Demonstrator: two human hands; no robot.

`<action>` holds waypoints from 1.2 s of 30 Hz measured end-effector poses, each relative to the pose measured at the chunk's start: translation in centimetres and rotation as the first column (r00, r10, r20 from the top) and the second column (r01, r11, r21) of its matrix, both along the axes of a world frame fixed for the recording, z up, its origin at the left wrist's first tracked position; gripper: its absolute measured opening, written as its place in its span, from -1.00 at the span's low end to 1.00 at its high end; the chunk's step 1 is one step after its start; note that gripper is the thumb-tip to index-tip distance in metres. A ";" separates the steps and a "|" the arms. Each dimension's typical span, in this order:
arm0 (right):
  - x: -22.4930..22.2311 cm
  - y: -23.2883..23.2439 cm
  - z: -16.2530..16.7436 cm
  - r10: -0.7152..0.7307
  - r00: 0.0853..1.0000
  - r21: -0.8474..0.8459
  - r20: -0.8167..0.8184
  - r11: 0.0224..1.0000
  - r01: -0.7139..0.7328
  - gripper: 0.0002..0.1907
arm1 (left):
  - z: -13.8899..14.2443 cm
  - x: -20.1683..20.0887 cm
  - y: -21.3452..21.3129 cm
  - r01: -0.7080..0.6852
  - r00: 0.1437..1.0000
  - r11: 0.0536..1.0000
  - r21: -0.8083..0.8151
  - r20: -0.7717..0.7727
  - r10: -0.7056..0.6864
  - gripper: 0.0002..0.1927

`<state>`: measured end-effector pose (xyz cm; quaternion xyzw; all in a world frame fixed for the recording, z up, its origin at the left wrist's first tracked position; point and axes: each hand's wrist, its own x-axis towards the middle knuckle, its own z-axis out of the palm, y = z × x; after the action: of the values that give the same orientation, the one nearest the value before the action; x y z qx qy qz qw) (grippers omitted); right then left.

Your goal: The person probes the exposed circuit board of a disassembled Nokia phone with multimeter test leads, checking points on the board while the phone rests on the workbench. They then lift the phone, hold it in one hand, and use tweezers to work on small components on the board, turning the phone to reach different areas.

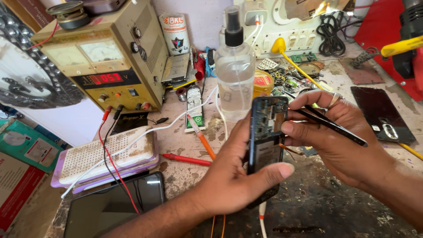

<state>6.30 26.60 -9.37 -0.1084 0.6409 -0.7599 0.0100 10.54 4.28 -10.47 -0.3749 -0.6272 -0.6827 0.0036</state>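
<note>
Opened phone [266, 132] held upright, back cover [382, 115] already off, right of it.
Left hand [233, 176] clasps the phone; right hand [339, 136] pinches tweezers [332, 125] at its exposed board, nothing lifted out yet.

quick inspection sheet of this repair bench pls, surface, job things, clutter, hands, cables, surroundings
surface: workbench, stained and scuffed, dark patches near the front.
job's things: opened phone with its back off, held upright; black tweezers pointing at its upper part.
clutter: clear spray bottle, red probe, orange-tipped tool, glue tube, dark tablet, black back cover, small parts.
grippers: left hand has its grip around the phone; right hand has its grip on the tweezers.
cables: white cable and red and black leads cross a perforated pad.
surroundings: bench power supply, switchboard.
</note>
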 end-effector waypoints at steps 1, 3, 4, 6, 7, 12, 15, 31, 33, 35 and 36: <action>-0.1 0.0 -0.1 -0.005 1.000 0.007 0.016 1.000 0.005 -0.64 | 0.0 0.1 0.0 -0.093 0.988 0.991 -0.094 -0.132 0.081 -0.12; -0.1 0.0 -0.2 -0.019 0.999 0.020 0.046 1.000 0.018 -0.64 | 0.0 0.3 0.0 -0.188 0.955 0.965 -0.182 -0.263 0.137 -0.10; -0.1 0.0 -0.2 -0.015 0.999 0.025 0.038 1.000 0.014 -0.64 | -0.1 0.4 0.0 -0.180 0.957 0.965 -0.189 -0.259 0.128 -0.11; 0.0 -0.2 -0.2 -0.007 1.000 0.032 0.024 0.999 0.006 -0.64 | -0.1 0.5 0.2 -0.138 0.969 0.975 -0.177 -0.227 0.096 -0.11; 0.1 -0.3 -0.2 -0.010 1.000 0.042 0.019 0.999 0.009 -0.65 | -0.1 0.6 0.3 -0.104 0.977 0.982 -0.158 -0.199 0.071 -0.10; 0.5 -0.7 0.4 -0.053 0.995 0.130 -0.079 0.989 0.063 -0.67 | -0.2 0.5 0.5 0.107 0.989 0.994 -0.016 0.109 -0.105 -0.19; 1.4 -0.7 1.3 -0.139 0.955 0.394 -0.260 0.888 0.236 -0.72 | -0.4 -0.4 0.5 0.214 0.917 0.960 0.180 0.301 -0.261 -0.30; 7.3 0.3 2.4 0.081 0.580 0.443 -0.811 0.733 0.517 -0.60 | -1.9 -1.6 0.1 0.250 0.750 0.834 0.492 0.446 -0.489 0.05; 7.8 0.0 2.8 0.256 0.474 0.490 -0.842 0.730 0.477 -0.69 | -2.4 -1.5 0.3 0.246 0.706 0.796 0.553 0.461 -0.538 0.04; 7.6 -0.8 3.2 0.332 0.411 0.510 -0.849 0.719 0.472 -0.67 | -2.8 -1.3 0.5 0.187 0.672 0.770 0.610 0.493 -0.553 -0.01; 7.5 -1.3 3.5 0.349 0.393 0.514 -0.851 0.712 0.479 -0.63 | -2.9 -1.2 0.5 0.204 0.666 0.749 0.631 0.471 -0.578 -0.04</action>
<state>13.80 25.32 -5.84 -0.4664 0.7738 -0.2651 -0.3367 9.34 4.82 -13.34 -0.2333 -0.2757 -0.8952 -0.2611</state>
